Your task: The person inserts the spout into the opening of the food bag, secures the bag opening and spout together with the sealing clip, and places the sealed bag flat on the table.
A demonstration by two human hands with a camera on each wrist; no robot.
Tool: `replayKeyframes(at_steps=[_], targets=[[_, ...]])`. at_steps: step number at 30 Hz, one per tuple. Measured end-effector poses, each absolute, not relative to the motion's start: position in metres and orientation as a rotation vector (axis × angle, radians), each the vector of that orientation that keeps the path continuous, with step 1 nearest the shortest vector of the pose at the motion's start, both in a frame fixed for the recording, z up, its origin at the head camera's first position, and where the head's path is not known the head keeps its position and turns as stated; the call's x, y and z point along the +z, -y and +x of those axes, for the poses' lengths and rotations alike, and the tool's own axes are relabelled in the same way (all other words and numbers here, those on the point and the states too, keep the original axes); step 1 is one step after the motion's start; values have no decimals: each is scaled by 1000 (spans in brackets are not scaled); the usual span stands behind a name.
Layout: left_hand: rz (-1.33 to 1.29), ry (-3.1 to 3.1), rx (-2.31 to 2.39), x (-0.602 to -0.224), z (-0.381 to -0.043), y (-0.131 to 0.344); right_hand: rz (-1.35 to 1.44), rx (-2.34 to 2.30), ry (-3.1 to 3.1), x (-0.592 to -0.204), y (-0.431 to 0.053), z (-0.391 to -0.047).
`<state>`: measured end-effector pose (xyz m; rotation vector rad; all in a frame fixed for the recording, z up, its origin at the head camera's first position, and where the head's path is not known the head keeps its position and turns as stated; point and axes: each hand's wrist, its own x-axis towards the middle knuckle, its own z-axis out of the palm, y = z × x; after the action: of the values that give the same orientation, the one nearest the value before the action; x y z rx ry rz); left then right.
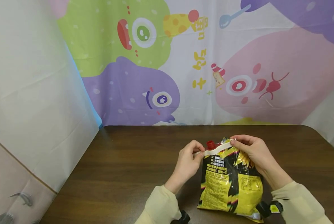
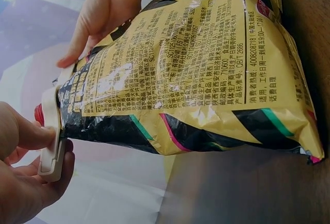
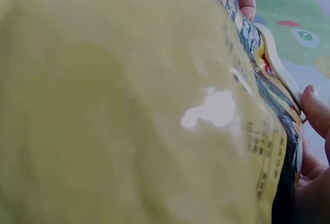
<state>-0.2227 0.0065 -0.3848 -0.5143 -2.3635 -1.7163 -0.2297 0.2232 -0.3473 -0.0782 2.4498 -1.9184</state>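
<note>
An upright black-and-yellow snack bag, its back covered in printed text, stands on the table with its top edge toward the wall. A white bag clip lies across that top edge, and a red spout pokes up behind it. My left hand pinches the clip's left end between thumb and fingers, seen closely in the left wrist view. At the opposite end, my right hand pinches clip and bag corner, thumb in front and fingers behind. In the right wrist view the bag's glossy side fills most of the picture.
The dark wooden table reaches back to a hanging cloth printed with cartoon monsters. A pale cloth hangs along the left side. Black wrist straps sit on both cream sleeves.
</note>
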Motion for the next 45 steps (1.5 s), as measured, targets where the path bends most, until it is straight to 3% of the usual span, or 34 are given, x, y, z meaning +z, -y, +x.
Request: replayKeyframes(at_steps=[33, 45], targets=[[-442, 2562, -1547, -380, -221, -2, -121, -1802, -2570, -345, -220, -229], [-439, 2454, -1556, -382, -221, -5, -177, -2121, -2216, -348, -219, -223]])
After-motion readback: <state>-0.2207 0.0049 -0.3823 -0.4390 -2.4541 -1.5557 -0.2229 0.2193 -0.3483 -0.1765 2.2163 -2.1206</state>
